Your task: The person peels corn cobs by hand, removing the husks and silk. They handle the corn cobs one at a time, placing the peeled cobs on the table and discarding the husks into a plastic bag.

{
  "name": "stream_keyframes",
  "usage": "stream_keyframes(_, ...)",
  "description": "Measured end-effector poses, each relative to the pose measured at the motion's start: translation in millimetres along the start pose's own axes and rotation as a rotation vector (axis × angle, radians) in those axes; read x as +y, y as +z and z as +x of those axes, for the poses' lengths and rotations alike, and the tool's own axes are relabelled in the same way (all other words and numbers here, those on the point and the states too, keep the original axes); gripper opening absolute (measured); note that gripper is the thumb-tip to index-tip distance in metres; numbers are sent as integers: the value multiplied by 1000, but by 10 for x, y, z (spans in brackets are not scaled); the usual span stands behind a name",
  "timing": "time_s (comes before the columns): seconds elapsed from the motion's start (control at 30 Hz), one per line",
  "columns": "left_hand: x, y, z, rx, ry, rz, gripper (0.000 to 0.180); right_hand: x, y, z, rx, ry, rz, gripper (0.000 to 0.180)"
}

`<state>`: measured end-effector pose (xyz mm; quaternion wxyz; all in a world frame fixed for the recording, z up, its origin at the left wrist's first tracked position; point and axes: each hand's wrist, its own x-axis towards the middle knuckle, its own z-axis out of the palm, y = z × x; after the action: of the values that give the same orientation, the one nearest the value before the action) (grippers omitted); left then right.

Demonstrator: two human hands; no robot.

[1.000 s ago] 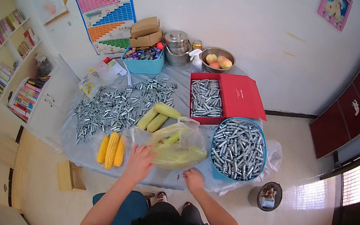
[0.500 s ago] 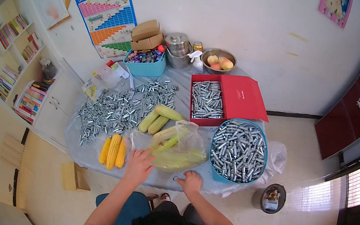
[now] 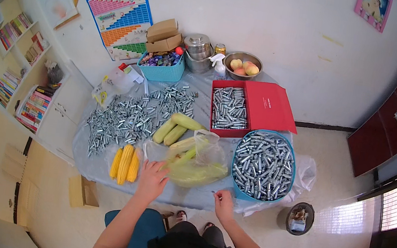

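Plastic bag (image 3: pixel 200 163), clear and crumpled, lay on the near part of the bench (image 3: pixel 98 168), holding several pale green cobs and standing directly ahead of the person. Its long axis ran roughly left to right, tilted slightly, with the gathered mouth rising at the top toward the far side. The left hand (image 3: pixel 152 179) rested flat with fingers spread on the bench at the bag's left end, touching or just beside the plastic; it gripped nothing that could be made out. The right hand (image 3: pixel 222 204) hovered at the near edge, just below the bag's right end, thumb and forefinger pinched on something small and thin, too small to identify. Both hands therefore flanked the bag from the near side, the left one being closer to it. Three yellow corn cobs (image 3: pixel 124 164) lay side by side just left of the left hand, pointing away from the person. Loose green cobs (image 3: pixel 177 128) lay beyond the bag. To the bag's right, touching or nearly so, stood a round blue basin (image 3: pixel 264 165) full of small metal cylinders; a red box (image 3: pixel 250 109) behind it held more, and a scattered heap of cylinders (image 3: pixel 132 116) covered the bench to the left.
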<state>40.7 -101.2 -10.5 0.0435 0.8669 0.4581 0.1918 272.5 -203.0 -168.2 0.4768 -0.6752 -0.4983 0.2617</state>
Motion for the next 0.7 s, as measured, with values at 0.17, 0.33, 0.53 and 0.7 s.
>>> stream_keyframes(0.17, 61, -44, 5, -17, -11, 4, 30, -309, -241, 148, -47, -82, 103, 10)
stream_keyframes(0.33, 34, -40, -33, 5, -19, 1, 30, -186, -138, 230, -189, -51, 35, 12)
stream_keyframes(0.53, 43, -18, -77, -19, -3, 18, 29, 390, 240, 282, -328, -44, -343, 15)
stream_keyframes(0.7, 0, 11, -108, -51, -10, -22, 29, 599, 419, 429, -471, -25, -626, 15)
